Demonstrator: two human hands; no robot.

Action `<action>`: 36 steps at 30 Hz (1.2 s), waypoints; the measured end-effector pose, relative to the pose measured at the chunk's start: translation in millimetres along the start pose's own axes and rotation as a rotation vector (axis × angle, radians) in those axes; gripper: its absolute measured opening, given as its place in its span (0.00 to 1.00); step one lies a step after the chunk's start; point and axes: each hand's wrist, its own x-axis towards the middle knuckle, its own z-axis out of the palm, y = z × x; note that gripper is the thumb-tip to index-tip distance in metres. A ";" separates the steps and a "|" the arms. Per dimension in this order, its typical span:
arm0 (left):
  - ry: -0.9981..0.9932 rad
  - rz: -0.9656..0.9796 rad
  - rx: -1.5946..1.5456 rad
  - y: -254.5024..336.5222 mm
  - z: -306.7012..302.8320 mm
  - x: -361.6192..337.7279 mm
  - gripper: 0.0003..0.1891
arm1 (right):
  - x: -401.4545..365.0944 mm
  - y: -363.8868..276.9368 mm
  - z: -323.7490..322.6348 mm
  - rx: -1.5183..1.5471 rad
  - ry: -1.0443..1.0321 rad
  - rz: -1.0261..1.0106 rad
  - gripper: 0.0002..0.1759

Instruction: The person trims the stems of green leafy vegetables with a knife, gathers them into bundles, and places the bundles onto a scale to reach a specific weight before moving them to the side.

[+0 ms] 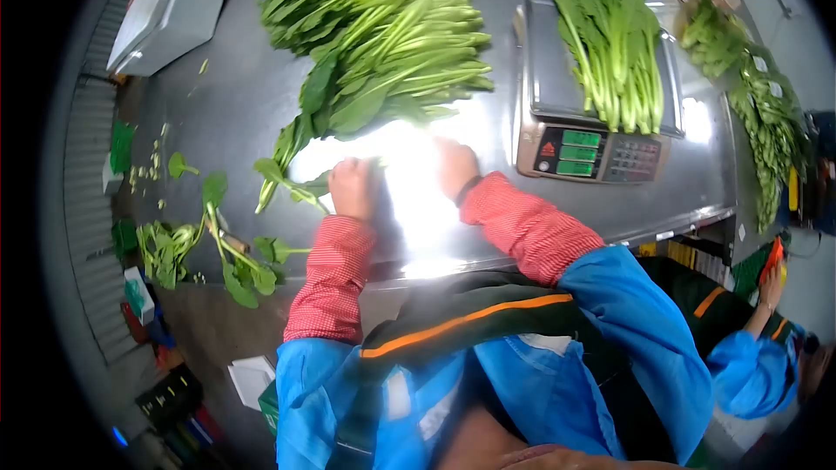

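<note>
Near the front of the metal table (261, 87), my left hand (352, 188) is closed beside a leafy green stem (300, 191); glare hides what its fingers hold. To its right, my right hand (456, 167) is partly washed out by the bright reflection, and its fingers cannot be made out. Beyond both hands lies a large pile of leafy greens (392, 35), stems pointing right. A bunch of greens (615, 52) rests on the scale (535, 152) at the right, whose display is lit green.
A white foam box (167, 10) stands at the back left. Loose leaves and trimmings (231, 244) lie at the front left. More greens (766, 113) are at the far right. A co-worker in blue (756, 370) is at the lower right.
</note>
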 end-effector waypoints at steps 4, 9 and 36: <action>0.061 0.031 -0.001 -1.0 -17.6 -32.0 0.13 | -7.5 47.7 16.6 0.334 -0.279 0.144 0.23; -0.031 0.021 -0.076 19.6 -39.9 -66.2 0.17 | -6.0 14.8 -68.0 0.791 -0.453 0.412 0.25; -0.163 -0.200 -0.560 76.5 -61.1 -100.6 0.15 | -27.9 -38.8 -87.2 0.745 -0.441 0.010 0.25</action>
